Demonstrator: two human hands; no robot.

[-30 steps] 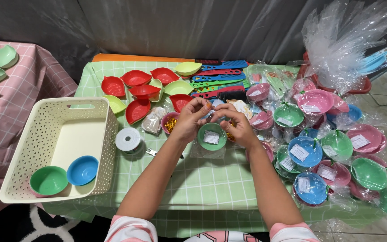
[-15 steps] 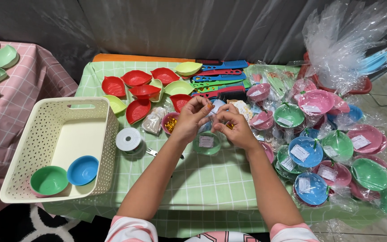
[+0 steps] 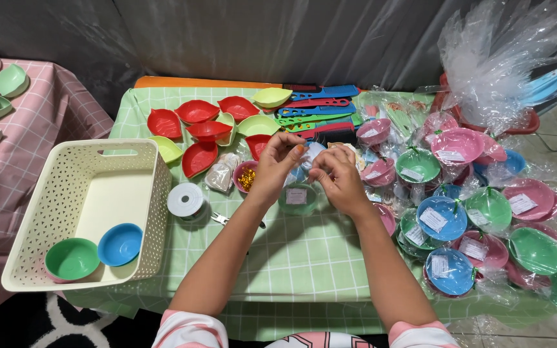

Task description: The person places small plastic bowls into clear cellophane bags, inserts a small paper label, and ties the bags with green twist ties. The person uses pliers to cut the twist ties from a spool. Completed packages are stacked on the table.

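I see both hands meeting above a wrapped green bowl (image 3: 296,198) that sits on the green checked tablecloth (image 3: 291,258). The left hand (image 3: 277,162) and right hand (image 3: 334,174) each pinch the clear wrap gathered at the bowl's top (fingertips nearly touching). Just left of the left hand lies a white ribbon spool (image 3: 185,200), and further left a cream basket (image 3: 53,212). Wrapped bowls (image 3: 459,212) crowd the right hand's far side.
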